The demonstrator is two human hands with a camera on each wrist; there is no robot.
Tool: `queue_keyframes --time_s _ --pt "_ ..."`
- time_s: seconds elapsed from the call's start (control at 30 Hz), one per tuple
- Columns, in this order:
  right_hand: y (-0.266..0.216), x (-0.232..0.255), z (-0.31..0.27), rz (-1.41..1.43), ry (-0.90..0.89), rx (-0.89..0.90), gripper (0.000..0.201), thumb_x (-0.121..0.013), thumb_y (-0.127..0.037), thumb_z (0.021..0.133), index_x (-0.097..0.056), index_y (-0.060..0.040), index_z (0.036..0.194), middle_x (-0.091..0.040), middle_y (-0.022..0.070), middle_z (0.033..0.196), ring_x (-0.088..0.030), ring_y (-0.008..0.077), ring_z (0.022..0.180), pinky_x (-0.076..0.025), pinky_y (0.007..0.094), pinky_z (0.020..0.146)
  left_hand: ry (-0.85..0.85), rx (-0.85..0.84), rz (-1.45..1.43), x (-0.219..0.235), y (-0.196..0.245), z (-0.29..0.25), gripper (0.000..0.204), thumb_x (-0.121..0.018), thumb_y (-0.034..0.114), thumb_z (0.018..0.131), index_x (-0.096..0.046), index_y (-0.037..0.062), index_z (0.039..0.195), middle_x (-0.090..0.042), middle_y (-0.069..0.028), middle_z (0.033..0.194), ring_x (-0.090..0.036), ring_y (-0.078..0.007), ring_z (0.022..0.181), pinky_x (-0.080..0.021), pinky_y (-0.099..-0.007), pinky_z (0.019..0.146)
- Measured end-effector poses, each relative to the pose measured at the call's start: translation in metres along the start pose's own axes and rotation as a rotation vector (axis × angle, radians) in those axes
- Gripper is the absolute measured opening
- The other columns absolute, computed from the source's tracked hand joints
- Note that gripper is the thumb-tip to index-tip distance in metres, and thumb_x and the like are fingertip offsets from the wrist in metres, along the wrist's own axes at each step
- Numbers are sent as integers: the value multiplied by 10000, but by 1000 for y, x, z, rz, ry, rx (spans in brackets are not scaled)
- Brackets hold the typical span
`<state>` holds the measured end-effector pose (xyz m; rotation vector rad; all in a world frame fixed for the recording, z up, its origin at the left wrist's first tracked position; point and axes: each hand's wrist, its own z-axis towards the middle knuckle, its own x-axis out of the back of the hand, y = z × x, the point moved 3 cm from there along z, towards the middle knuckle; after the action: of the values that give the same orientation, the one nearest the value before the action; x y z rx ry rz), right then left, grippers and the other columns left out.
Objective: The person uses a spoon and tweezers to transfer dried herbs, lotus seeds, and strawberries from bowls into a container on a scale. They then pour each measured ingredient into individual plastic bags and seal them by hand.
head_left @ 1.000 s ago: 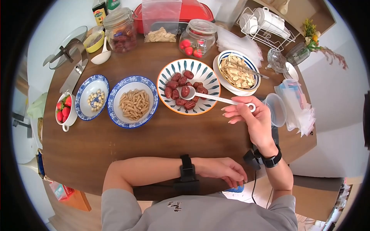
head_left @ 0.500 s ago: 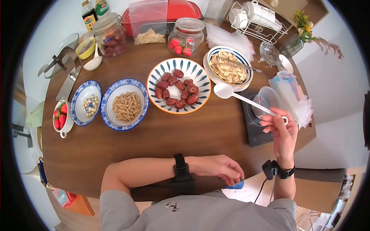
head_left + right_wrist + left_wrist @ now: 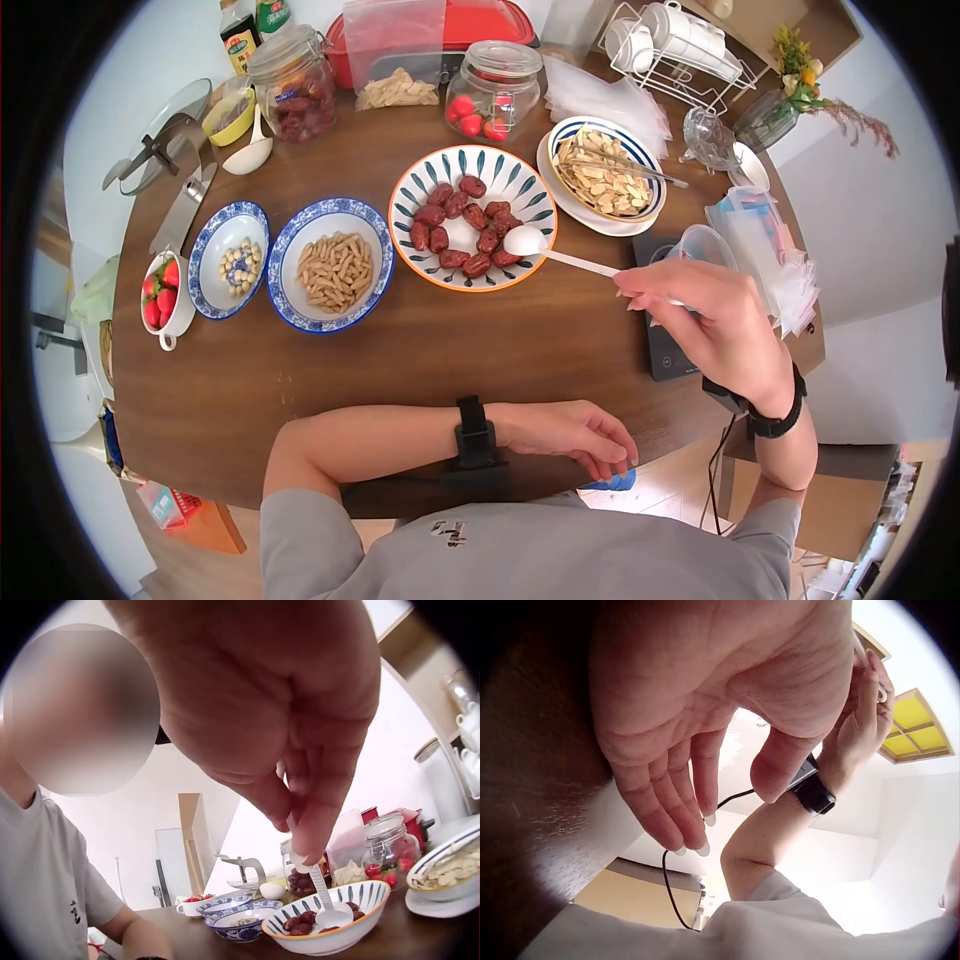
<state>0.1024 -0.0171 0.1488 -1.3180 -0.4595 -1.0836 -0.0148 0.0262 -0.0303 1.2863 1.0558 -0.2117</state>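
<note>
My right hand (image 3: 715, 318) pinches the handle of a white spoon (image 3: 525, 241). The spoon's bowl lies over the right part of a striped bowl (image 3: 407, 187) with an orange rim, beside the red dates (image 3: 476, 265). In the right wrist view the spoon (image 3: 322, 889) points down among the dates (image 3: 301, 924), held between thumb and fingers of the right hand (image 3: 277, 712). My left hand (image 3: 572, 434) rests at the table's front edge with loosely bent fingers, holding nothing; the left wrist view shows the left hand (image 3: 705, 712) hanging empty.
Left of the dates stand a bowl of beige pieces (image 3: 335, 272), a bowl of pale round seeds (image 3: 240, 268) and a strawberry dish (image 3: 160, 292). Sliced pieces (image 3: 605, 180) fill a bowl at the right, near a black hotplate (image 3: 668, 348). Jars (image 3: 497, 92) stand behind.
The spoon left the date bowl empty, swung right beside it, and is now back over the dates. My right hand has turned knuckles-up around the handle. The left hand stays put.
</note>
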Motion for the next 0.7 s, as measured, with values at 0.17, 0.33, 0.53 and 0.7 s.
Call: queue_keyframes --time_s 0.17,0.33,0.53,0.7 --pt "11 -6 15 296 -38 -227 153 -570 -32 934 -650 15 1056 -678 72 812 -656 129 714 -525 261 604 -1 -15 -4 0 0 -1 340 -581 237 964 -577 1 1208 -622 -47 1140 -593 -122 965 -479 -273 918" --pt "21 -7 26 449 -26 -395 176 -539 -87 972 -659 13 1053 -679 54 808 -622 80 664 -502 212 574 -1 -17 2 0 1 -1 330 -580 234 964 -582 4 1201 -619 -47 1136 -595 -120 963 -480 -269 911" --pt "48 -26 17 690 54 -514 226 -526 -126 988 -616 62 1075 -706 132 853 -675 146 707 -544 247 609 2 -25 25 0 1 -2 345 -581 244 962 -578 -4 1202 -622 -53 1130 -596 -121 956 -483 -271 903" --pt "64 -38 -9 890 290 -586 258 -498 -149 1001 -588 67 1109 -704 177 887 -693 183 750 -557 264 639 -5 -29 23 0 -1 0 359 -583 250 961 -572 -10 1208 -622 -59 1128 -598 -125 955 -483 -274 907"
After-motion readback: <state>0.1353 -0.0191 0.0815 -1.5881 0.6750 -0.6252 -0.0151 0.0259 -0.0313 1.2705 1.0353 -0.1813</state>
